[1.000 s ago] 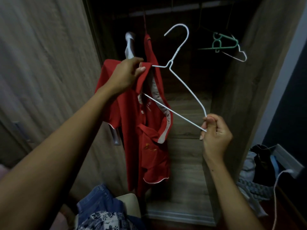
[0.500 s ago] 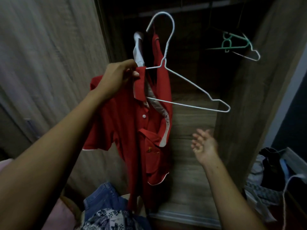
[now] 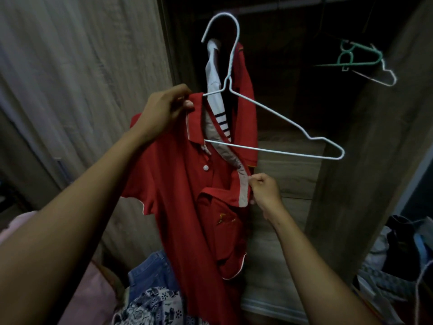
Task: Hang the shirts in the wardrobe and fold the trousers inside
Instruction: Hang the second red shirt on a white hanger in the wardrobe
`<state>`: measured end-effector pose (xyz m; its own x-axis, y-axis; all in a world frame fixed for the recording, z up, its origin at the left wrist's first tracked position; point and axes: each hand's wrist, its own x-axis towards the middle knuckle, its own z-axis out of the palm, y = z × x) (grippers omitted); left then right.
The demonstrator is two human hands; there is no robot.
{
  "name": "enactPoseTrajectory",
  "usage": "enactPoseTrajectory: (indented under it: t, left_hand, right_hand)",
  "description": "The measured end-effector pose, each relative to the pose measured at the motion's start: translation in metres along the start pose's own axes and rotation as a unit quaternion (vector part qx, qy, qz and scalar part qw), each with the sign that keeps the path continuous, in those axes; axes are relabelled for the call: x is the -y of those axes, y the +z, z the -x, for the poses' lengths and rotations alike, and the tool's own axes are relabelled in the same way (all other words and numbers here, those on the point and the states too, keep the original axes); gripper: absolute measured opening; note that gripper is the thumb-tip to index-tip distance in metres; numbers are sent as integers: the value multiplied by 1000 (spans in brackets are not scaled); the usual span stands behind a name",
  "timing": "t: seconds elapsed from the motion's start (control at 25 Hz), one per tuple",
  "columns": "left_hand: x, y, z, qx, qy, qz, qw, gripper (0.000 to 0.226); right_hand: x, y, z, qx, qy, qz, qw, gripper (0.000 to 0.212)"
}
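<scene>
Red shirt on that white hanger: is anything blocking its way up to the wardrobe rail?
Nothing solid: the wardrobe is open. The left hand holds the red shirt in front of two hung garments, right behind the white hanger's hook; the rail looks free between them and the green hanger.

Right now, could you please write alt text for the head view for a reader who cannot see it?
A person's left hand grips the collar of a red polo shirt with a white wire hanger partly inside it, while the right hand pinches the shirt's loose collar edge. Behind stands an open wooden wardrobe with a green hanger hanging inside.
</scene>
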<state>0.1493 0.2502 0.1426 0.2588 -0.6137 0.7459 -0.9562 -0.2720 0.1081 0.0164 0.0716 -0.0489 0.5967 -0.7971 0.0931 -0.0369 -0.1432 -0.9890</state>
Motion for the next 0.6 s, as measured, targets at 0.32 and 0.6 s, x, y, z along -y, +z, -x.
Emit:
enactPoseTrajectory:
  t: [0.32, 0.6]
  left_hand:
    - [32, -4, 29, -15, -58, 58, 997, 28]
    - [50, 3, 43, -34, -55, 22, 998, 39]
  right_hand:
    - [39, -33, -11, -8, 65, -380, 923, 23]
    - [60, -59, -10, 71, 46, -481, 873, 46]
